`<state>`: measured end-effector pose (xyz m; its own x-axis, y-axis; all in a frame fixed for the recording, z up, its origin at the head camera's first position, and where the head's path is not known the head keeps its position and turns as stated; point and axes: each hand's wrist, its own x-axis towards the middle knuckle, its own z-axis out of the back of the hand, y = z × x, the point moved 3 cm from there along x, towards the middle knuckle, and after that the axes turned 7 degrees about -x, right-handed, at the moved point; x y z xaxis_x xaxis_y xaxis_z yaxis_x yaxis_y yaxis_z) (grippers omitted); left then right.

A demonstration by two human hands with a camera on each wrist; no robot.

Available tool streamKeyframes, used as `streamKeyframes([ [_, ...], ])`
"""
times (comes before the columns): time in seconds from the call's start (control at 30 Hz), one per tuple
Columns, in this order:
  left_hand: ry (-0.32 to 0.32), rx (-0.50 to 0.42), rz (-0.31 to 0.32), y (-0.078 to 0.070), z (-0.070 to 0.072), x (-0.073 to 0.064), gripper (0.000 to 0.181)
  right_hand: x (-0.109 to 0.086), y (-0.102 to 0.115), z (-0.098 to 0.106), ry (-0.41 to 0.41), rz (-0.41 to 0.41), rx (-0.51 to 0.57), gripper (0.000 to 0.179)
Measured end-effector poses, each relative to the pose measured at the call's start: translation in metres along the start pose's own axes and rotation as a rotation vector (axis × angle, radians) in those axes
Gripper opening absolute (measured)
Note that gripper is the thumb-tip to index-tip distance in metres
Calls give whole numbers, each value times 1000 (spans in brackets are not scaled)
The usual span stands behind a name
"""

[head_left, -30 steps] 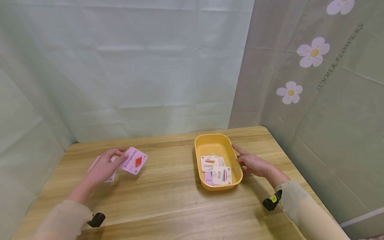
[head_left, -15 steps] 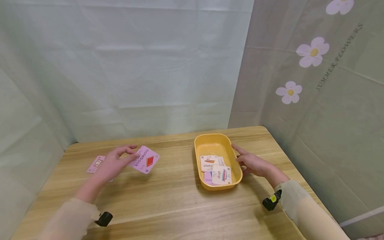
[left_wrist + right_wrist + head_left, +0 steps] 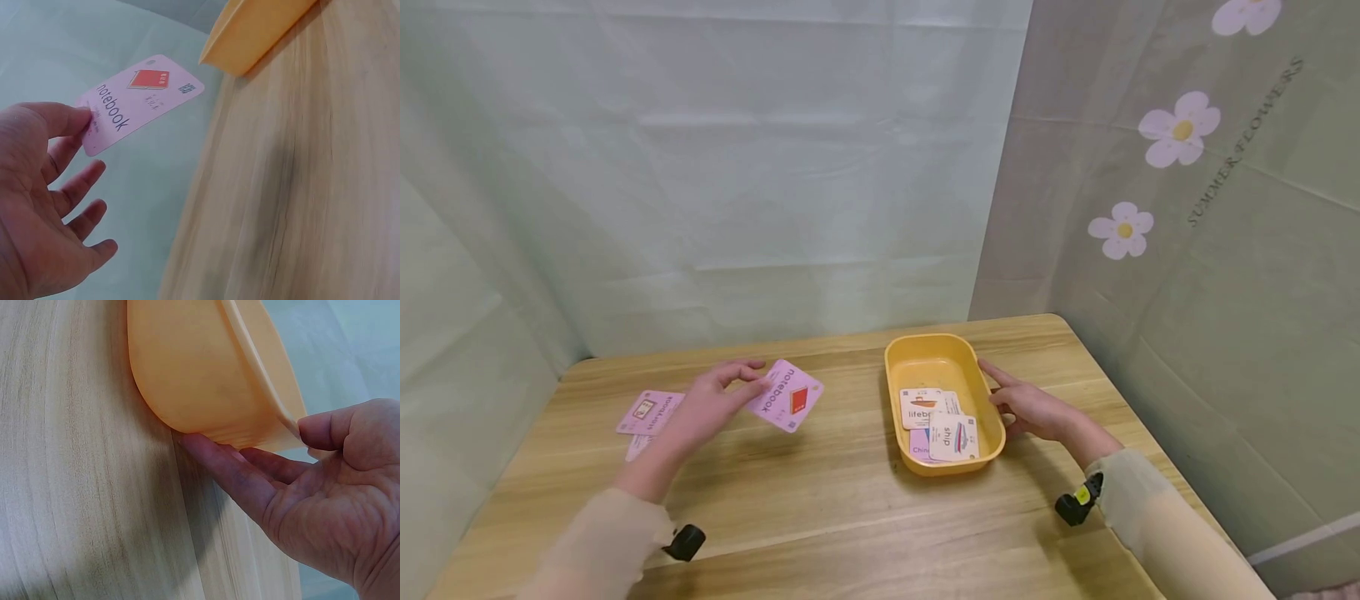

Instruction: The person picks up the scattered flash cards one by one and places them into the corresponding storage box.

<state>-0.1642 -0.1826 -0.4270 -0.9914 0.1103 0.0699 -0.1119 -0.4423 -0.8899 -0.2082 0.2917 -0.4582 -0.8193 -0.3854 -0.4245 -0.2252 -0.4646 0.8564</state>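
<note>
At the left of the wooden table [image 3: 835,517], my left hand [image 3: 709,408] holds the notebook card [image 3: 792,398] in the air, pinched at one corner between thumb and forefinger. Left wrist view: remaining three fingers lie loose and spread, apart from the card; its printed face, with a red book picture, is visible and tilted. Card position: above the table, between the pile at left and the yellow tray [image 3: 931,372], well apart from the tray.

Near my left wrist, the storybook card [image 3: 650,411] lies on the table, partly over a second pale card [image 3: 637,447]; my forearm covers part of that pair, so the lower card's print cannot be read.

My right hand [image 3: 1033,410] grips the tray at its right long side. Right wrist view: thumb at the rim, fingers against the outer wall.

Tray contents, near end: ship card [image 3: 955,438] uppermost, overlapping a card reading "lifeb…" [image 3: 917,402] and a purple card [image 3: 919,442] reading "Chin…". A further white card [image 3: 953,403] shows only in part.
</note>
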Motion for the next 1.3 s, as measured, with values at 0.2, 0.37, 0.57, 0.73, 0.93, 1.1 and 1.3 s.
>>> streamKeyframes([
  [0.2, -8, -39, 7, -11, -13, 7, 34, 0, 0, 0, -1, 0, -5, 76],
  [0.37, -5, -52, 16, -20, -21, 12, 37, 0, 1, -1, 0, 2, -5, 76],
  [0.57, -6, -75, 8, -32, -31, 21, 34, -2, 0, -1, 8, 6, -8, 76],
  [0.73, 13, -109, 2, -44, -43, 29, 28, -2, -1, 0, 17, 14, -5, 75],
  [0.93, 39, -122, -19, -62, -61, 36, 22, -2, 0, 0, 15, 13, -12, 75],
  [1.1, 53, -137, -48, -74, -77, 39, 22, -3, 0, -1, 12, 10, -15, 75],
  [1.3, 81, -109, -76, -86, -92, 43, 23, -2, 1, -1, 9, 6, -13, 75],
])
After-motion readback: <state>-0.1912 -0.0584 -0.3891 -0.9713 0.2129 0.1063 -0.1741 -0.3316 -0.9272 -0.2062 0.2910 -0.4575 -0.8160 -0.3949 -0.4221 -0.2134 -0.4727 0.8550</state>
